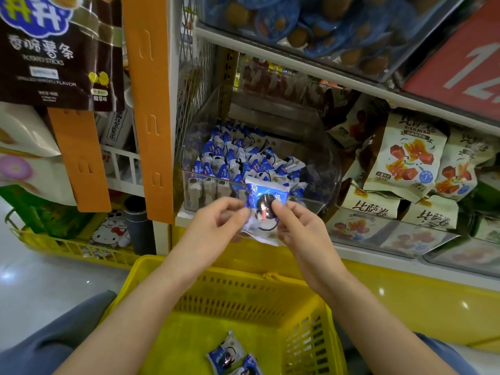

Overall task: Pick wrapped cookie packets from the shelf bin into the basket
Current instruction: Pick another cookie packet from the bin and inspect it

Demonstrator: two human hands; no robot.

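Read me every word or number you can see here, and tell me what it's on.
"香脆薯条" and "POTATO STICKS": brown bag.
"比萨卷": cream packs.
"1", then cut off: red sign.
Cookie packet print: too blurred to read.

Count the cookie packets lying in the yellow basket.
2. The first packet lies on the basket floor near the view's bottom edge. The second packet sits just right of it, cropped by the frame. Others may lie out of view.
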